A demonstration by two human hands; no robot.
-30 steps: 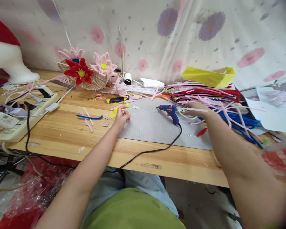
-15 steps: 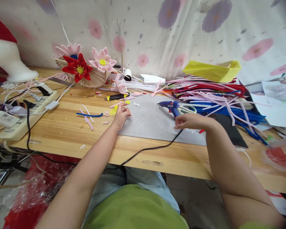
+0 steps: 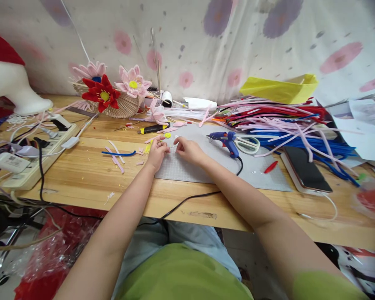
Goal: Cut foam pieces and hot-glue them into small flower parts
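Note:
My left hand [image 3: 158, 155] is over the left part of a grey cutting mat [image 3: 190, 171], its fingers pinched together. Facing it, my right hand [image 3: 189, 151] has its fingertips closed too. A thin whitish strand [image 3: 173, 146] spans the small gap between the two hands; its kind is too fine to make out. Just beyond my left fingers lies a small yellow disc [image 3: 167, 135], with yellow scraps [image 3: 148, 148] beside that hand. A blue glue gun [image 3: 226, 141] rests on its side on the mat, next to scissors [image 3: 249, 145] with pale handles.
Bundled pipe cleaners [image 3: 287, 129] fill the back right, near a phone [image 3: 309, 168]. Fuzzy flowers [image 3: 103, 95] stand at the back left. A power strip [image 3: 46, 152] with cables lies left. A utility knife [image 3: 153, 128] and a red piece [image 3: 271, 167] lie about. The glue gun's cord [image 3: 187, 199] crosses the front edge.
My right hand has left the glue gun's handle and moved left to meet my left hand. The glue gun stays lying on the mat. My left hand has barely moved.

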